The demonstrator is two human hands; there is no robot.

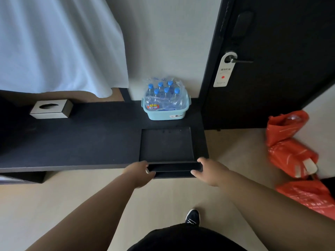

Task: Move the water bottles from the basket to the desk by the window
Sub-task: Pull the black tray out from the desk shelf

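Hotel-type room, pale wall, light wood floor (90,196). Long dark bench (81,142) along the wall, white cloth (54,42) hanging over its far left end. Pale blue basket (163,115) at the back right of the bench, close against the wall, upright. Water bottles (164,93) inside the basket: blue-capped, standing upright, bundled in clear plastic wrap, caps well above the rim; six caps countable. Black tray (166,144) in front of the basket, near it but apart, its near edge overhanging the bench front. Left hand (140,172) gripping the tray's near left corner, fingers curled over the rim, thumb along the front edge. Right hand (210,171) gripping the near right corner likewise, thumb on the front edge. Both forearms bare, reaching forward. Metal tissue box (52,108) on the bench, well to the left. Black door (281,69) at right, white door hanger (224,71) on its handle. Orange plastic bags (290,151) on the floor at far right. One dark shoe (193,216) visible below.
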